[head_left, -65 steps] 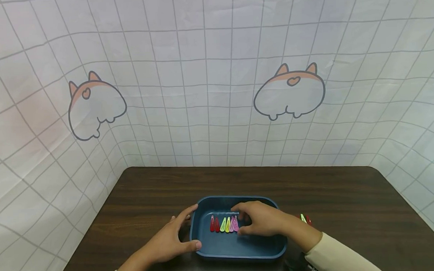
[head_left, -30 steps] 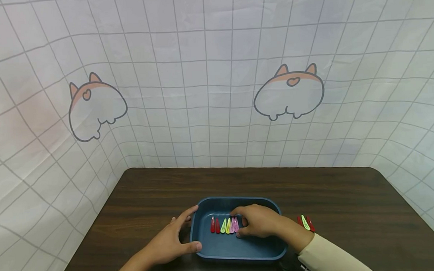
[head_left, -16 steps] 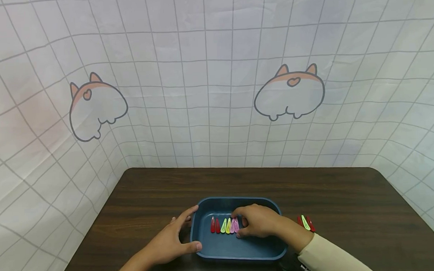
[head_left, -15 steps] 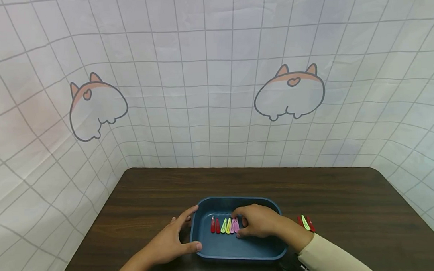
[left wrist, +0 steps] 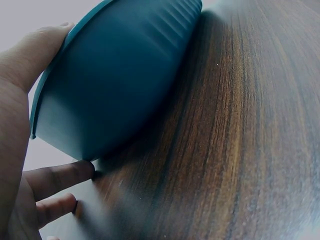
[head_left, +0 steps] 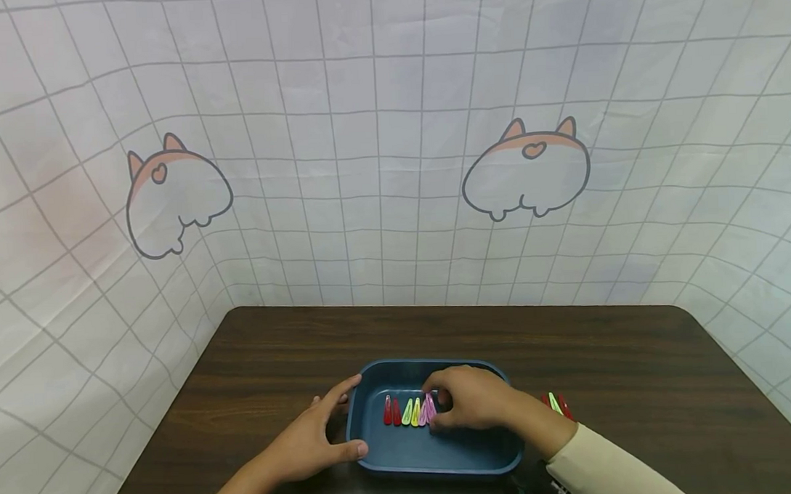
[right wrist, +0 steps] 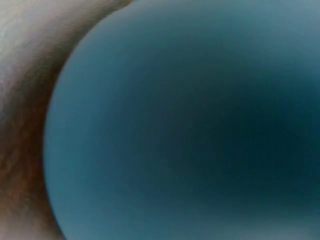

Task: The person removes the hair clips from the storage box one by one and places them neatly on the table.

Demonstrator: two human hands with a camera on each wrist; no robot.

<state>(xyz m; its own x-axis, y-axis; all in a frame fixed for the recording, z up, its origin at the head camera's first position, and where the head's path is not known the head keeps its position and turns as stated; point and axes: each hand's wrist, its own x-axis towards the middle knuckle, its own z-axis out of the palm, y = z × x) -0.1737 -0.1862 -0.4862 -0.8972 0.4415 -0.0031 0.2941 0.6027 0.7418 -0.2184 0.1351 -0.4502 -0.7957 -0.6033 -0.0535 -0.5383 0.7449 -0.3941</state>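
My left hand (head_left: 313, 431) steadies the left end of a blue tray (head_left: 409, 450), thumb on the rim and fingers spread along the outside. In the left wrist view, fingertips touch the tray's lower side wall (left wrist: 115, 80). Inside the tray stands a row of snap hair clips: red clips (head_left: 387, 411), a green clip (head_left: 407, 412), a yellow clip (head_left: 416, 412) and two purple ones. My right hand (head_left: 473, 398) reaches in and pinches the rightmost purple hair clip (head_left: 430, 406) between thumb and index finger at its ends. The right wrist view is a blue blur.
More red and green hair clips (head_left: 555, 403) lie on the dark wooden table (head_left: 294, 352) right of the tray, partly behind my right forearm. A black object (head_left: 524, 484) sits by the right sleeve. A white grid-patterned cloth (head_left: 394, 203) encloses the table.
The rightmost purple clip now leans, its top toward the left, where it stood straighter before. My right hand has risen slightly. The left hand and tray stay put.
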